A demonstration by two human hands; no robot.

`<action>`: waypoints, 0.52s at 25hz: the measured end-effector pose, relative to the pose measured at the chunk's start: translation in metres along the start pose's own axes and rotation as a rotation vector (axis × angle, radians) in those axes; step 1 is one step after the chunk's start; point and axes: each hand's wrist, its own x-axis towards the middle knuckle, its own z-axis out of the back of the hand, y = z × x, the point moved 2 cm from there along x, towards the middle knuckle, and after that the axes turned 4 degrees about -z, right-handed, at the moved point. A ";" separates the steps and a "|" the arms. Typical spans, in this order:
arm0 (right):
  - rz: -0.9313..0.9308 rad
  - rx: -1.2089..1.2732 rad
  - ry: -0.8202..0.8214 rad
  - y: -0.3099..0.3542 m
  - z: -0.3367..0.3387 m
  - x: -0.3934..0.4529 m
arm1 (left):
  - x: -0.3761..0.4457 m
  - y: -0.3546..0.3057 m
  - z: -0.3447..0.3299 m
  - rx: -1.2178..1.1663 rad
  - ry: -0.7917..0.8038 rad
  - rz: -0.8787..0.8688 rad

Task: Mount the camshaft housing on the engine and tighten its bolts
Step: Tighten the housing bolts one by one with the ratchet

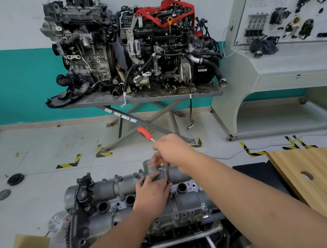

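Two hands work a ratchet at the camshaft housing.

The housing sits atop the engine, low in view. The left hand rests on its middle, fingertips pinching the ratchet's dark extension. Just above, the right hand curls around the red-handled ratchet.

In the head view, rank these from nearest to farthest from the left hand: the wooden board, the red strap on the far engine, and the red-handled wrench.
From the left hand:
1. Red-handled wrench, just above it, gripped by the right hand.
2. Wooden board, off to the right.
3. Red strap, far back on the engine by the wall.
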 end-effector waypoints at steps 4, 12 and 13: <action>-0.040 0.930 0.006 -0.020 -0.006 -0.003 | 0.000 -0.001 0.001 -0.029 0.023 -0.007; 0.832 -0.165 -0.437 -0.053 -0.006 -0.007 | -0.002 0.001 0.000 -0.079 -0.030 -0.020; 1.069 -0.424 -0.528 -0.053 -0.004 -0.006 | -0.003 0.001 0.000 -0.096 -0.070 -0.027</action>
